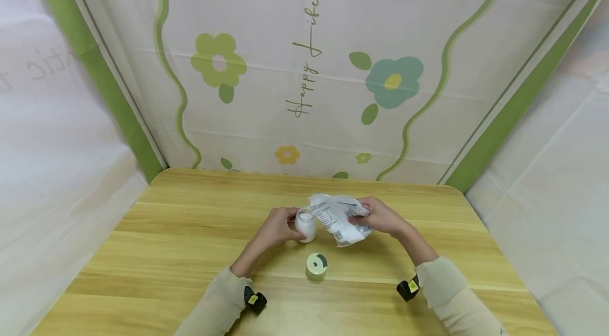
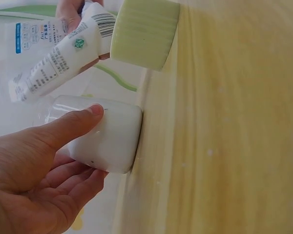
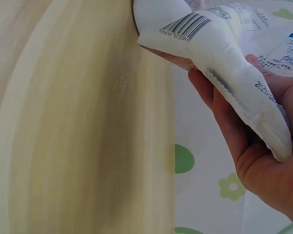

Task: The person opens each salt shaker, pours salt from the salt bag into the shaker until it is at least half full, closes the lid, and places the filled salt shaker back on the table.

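Note:
My left hand [image 1: 277, 229] holds a small clear jar [image 1: 306, 226] upright, its thumb on one side and fingers round the other. White contents fill the jar high up its wall, as the left wrist view also shows [image 2: 110, 129]. In my right hand [image 1: 383, 215] is a white printed plastic packet [image 1: 340, 218], gripped at its right part and tilted so that its left end overlaps the jar's mouth in the head view. A barcode and printed text show on the packet [image 3: 219, 46] in the right wrist view. The packet's opening is hidden.
A pale green ribbed lid [image 1: 316, 266] stands on the wooden table [image 1: 200, 251], nearer me than the jar. Small white specks dot the tabletop [image 2: 210, 152] in the left wrist view. Behind the table's far edge hangs a flower-printed curtain [image 1: 266, 114], with more fabric at both sides.

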Motion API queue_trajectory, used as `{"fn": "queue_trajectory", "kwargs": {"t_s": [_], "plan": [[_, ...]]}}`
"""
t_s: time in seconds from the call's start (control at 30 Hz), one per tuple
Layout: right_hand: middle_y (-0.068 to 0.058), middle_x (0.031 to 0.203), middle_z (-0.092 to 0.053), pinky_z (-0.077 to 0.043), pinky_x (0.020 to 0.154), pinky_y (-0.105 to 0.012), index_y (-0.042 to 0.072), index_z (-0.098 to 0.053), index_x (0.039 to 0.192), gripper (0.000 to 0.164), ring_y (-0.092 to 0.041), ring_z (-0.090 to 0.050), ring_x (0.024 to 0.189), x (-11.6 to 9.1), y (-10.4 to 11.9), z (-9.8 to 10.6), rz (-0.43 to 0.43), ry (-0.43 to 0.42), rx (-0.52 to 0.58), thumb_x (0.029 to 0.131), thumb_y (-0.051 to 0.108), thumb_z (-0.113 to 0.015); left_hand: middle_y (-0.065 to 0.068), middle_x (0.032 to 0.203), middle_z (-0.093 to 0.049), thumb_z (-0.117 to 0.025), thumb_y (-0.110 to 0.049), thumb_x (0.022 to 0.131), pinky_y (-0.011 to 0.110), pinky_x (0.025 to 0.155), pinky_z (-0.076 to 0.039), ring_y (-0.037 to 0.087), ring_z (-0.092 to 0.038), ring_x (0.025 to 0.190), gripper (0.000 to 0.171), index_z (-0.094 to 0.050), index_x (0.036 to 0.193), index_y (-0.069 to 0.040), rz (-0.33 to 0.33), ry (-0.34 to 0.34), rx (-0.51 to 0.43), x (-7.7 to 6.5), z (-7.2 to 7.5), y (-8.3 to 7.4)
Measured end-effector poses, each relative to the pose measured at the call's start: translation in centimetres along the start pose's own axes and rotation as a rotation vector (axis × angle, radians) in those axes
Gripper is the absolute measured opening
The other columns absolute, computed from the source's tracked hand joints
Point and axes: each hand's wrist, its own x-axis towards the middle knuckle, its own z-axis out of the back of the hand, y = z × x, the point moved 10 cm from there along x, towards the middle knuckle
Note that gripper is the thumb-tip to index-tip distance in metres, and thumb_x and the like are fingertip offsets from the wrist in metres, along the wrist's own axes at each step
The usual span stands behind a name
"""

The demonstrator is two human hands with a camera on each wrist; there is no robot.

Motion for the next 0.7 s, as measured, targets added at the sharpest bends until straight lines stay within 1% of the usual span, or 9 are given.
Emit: {"fn": "queue_trajectory", "kwargs": {"t_s": [0.07, 0.17, 0.27, 0.33, 0.43, 0.5, 0.57, 0.67, 0.7], "plan": [[-0.014, 0.098, -0.072, -0.056, 0.069, -0.025, -0.003, -0.068, 0.107, 0.019, -0.013, -0.066, 0.076, -0.1, -0.5, 0.0, -0.006, -0.01, 0.048, 0.091, 0.007, -0.069, 0.016, 0.12, -0.071, -0.09, -0.013, 0.072, 0.039, 0.096, -0.056, 0.029, -0.069, 0.111, 0.06, -0.066, 0.125, 0.002, -0.003, -0.001, 0.001, 0.0, 0.0, 0.0], [-0.021, 0.106, -0.071, -0.058, 0.073, -0.028, -0.008, -0.064, 0.116, 0.028, -0.016, -0.069, 0.082, -0.2, -1.3, -0.2, -0.012, -0.025, 0.142, 0.092, 0.007, -0.067, 0.017, 0.119, -0.072, -0.09, -0.013, 0.072, 0.04, 0.096, -0.057, 0.029, -0.069, 0.111, 0.06, -0.066, 0.124, 0.002, -0.008, 0.001, 0.008, -0.1, 0.0, -0.1], [-0.027, 0.116, -0.067, -0.06, 0.078, -0.032, -0.011, -0.055, 0.128, 0.041, -0.018, -0.07, 0.09, -0.3, -1.8, -0.3, -0.01, -0.046, 0.234, 0.093, 0.007, -0.066, 0.017, 0.118, -0.072, -0.09, -0.013, 0.071, 0.04, 0.096, -0.057, 0.03, -0.069, 0.111, 0.06, -0.066, 0.125, 0.002, -0.005, 0.005, 0.014, -0.2, -0.1, -0.1], [-0.026, 0.121, -0.064, -0.059, 0.081, -0.034, -0.009, -0.048, 0.136, 0.048, -0.019, -0.069, 0.095, -0.5, -2.0, -0.4, 0.004, -0.061, 0.293, 0.094, 0.008, -0.065, 0.017, 0.118, -0.072, -0.09, -0.013, 0.071, 0.04, 0.096, -0.057, 0.03, -0.069, 0.111, 0.06, -0.066, 0.125, 0.002, -0.004, 0.006, 0.015, -0.2, -0.1, -0.1], [-0.016, 0.122, -0.063, -0.059, 0.083, -0.037, -0.003, -0.043, 0.14, 0.051, -0.019, -0.068, 0.099, -0.6, -2.0, -0.3, 0.048, -0.088, 0.366, 0.095, 0.008, -0.064, 0.017, 0.118, -0.072, -0.09, -0.013, 0.072, 0.04, 0.096, -0.057, 0.029, -0.069, 0.111, 0.06, -0.066, 0.125, 0.002, -0.004, 0.0, 0.014, -0.2, -0.1, -0.1], [-0.005, 0.12, -0.064, -0.059, 0.082, -0.036, 0.004, -0.046, 0.137, 0.045, -0.018, -0.068, 0.099, -0.7, -2.0, -0.3, 0.075, -0.102, 0.407, 0.095, 0.007, -0.063, 0.016, 0.118, -0.072, -0.09, -0.013, 0.072, 0.04, 0.096, -0.056, 0.029, -0.069, 0.111, 0.06, -0.066, 0.125, 0.001, 0.0, -0.001, 0.011, -0.1, -0.1, 0.0], [0.002, 0.116, -0.065, -0.06, 0.081, -0.035, 0.012, -0.05, 0.132, 0.038, -0.016, -0.069, 0.098, -0.9, -1.9, -0.2, 0.11, -0.111, 0.438, 0.096, 0.005, -0.061, 0.016, 0.118, -0.072, -0.089, -0.014, 0.073, 0.04, 0.096, -0.056, 0.029, -0.069, 0.111, 0.059, -0.066, 0.125, 0.001, -0.002, 0.0, 0.009, -0.1, -0.1, 0.0], [0.008, 0.112, -0.067, -0.061, 0.079, -0.033, 0.023, -0.054, 0.125, 0.037, -0.014, -0.071, 0.096, -1.2, -1.7, -0.1, 0.156, -0.122, 0.492, 0.097, 0.001, -0.057, 0.017, 0.119, -0.071, -0.089, -0.014, 0.073, 0.04, 0.096, -0.056, 0.029, -0.069, 0.112, 0.059, -0.066, 0.125, 0.001, 0.001, 0.003, 0.008, 0.0, -0.1, 0.1], [0.008, 0.111, -0.068, -0.061, 0.079, -0.032, 0.025, -0.054, 0.124, 0.037, -0.013, -0.071, 0.095, -1.3, -1.7, 0.0, 0.173, -0.127, 0.508, 0.097, -0.001, -0.055, 0.016, 0.119, -0.071, -0.089, -0.014, 0.073, 0.04, 0.097, -0.056, 0.029, -0.069, 0.112, 0.059, -0.066, 0.126, 0.001, 0.0, 0.003, 0.01, 0.1, -0.1, 0.1]]}}
